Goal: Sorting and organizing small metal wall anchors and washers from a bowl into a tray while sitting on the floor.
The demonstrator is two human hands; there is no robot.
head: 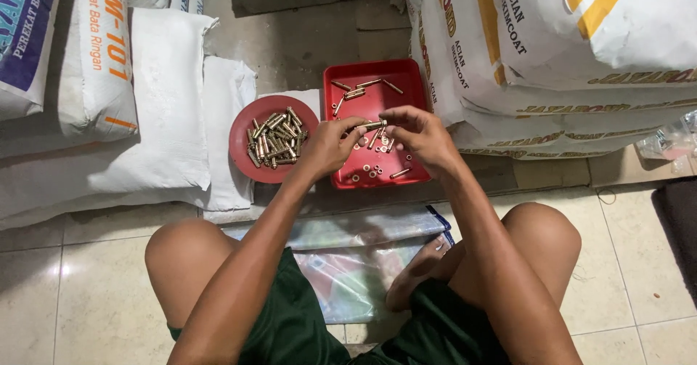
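A: Listing near to far, as I read it from the feed. Knees and green shorts (pixel 305 329), a plastic sheet (pixel 363 256) on the tiles between the legs.

B: Hands?

A: Left hand (pixel 330 147) and right hand (pixel 421 136) meet over the red tray (pixel 406 74), both pinched narrow on one small brass bolt (pixel 374 124), held level between the fingertips.

B: Risk there?

A: I judge the grip is light; a slip would drop the bolt among the loose washers and sleeves (pixel 374 169) in the tray, or bounce it over the rim.

B: Further out?

A: Round red plate (pixel 241 147) just left of the tray, heaped with brass pieces (pixel 274 140). A forearm nudge could tip it. Sacks (pixel 552 53) crowd behind, so strays would hide in gaps.
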